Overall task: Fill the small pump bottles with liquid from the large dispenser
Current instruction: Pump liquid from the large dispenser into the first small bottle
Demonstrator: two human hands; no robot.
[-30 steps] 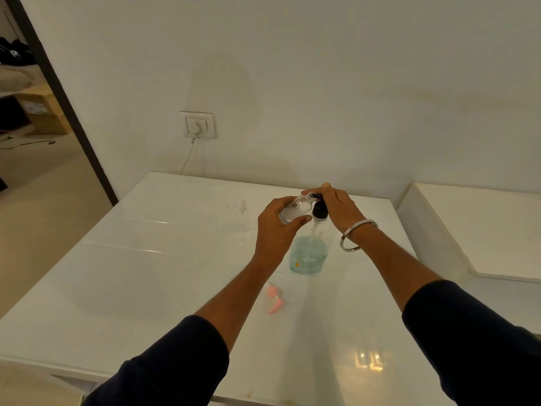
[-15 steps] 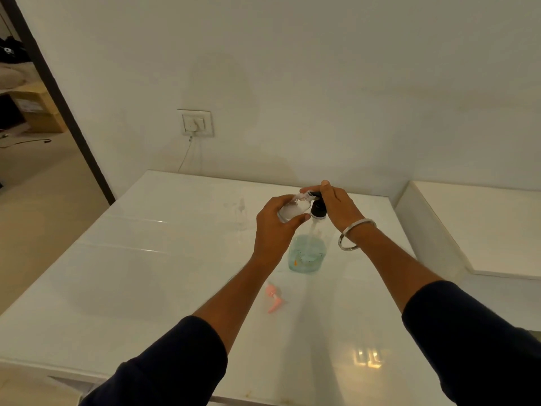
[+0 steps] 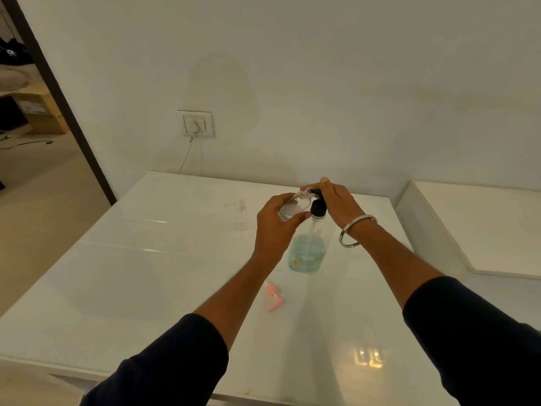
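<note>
The large dispenser (image 3: 306, 253) stands on the white table (image 3: 146, 288), clear with blue-green liquid low inside and a black pump head (image 3: 317, 207). My right hand (image 3: 336, 202) rests on top of the pump head, fingers over the nozzle. My left hand (image 3: 276, 227) grips a small clear bottle (image 3: 294, 205), tilted with its open neck up against the nozzle. A pink pump cap (image 3: 273, 297) lies on the table nearer me, under my left forearm. Another small clear bottle (image 3: 241, 213) stands farther left, faint against the tabletop.
The wall runs close behind the table, with a socket and hanging cable (image 3: 195, 124). A second white surface (image 3: 483, 224) adjoins on the right, set slightly higher. A dark door frame (image 3: 58, 98) opens to another room on the left.
Both hands and the small bottle stay at the pump head; the view has barely shifted.
</note>
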